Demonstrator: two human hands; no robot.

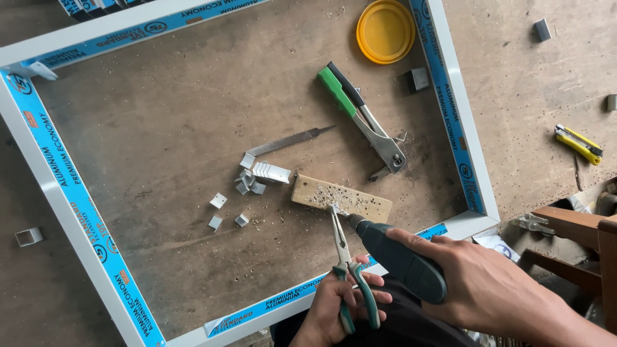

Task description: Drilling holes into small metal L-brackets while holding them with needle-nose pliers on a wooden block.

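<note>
Head view: left hand point(334, 308) grips green-handled pliers point(344, 270), fingers wrapped around both handles; the pliers' tips pinch a small clip point(334, 207) at the near edge of a pitted wood block point(340, 197). Right hand point(482, 283) is closed round a dark drill point(398, 260), its bit meeting the clip. Block and tools lie inside a white frame point(58, 193) edged with blue printed film; bare board lies open to the left within it. Nearby lie a riveter point(363, 115), a file point(289, 141) and loose clips point(257, 177). Beyond, a yellow lid point(385, 31) touches the frame's far corner; a yellow knife point(578, 143) lies outside, right.
</note>
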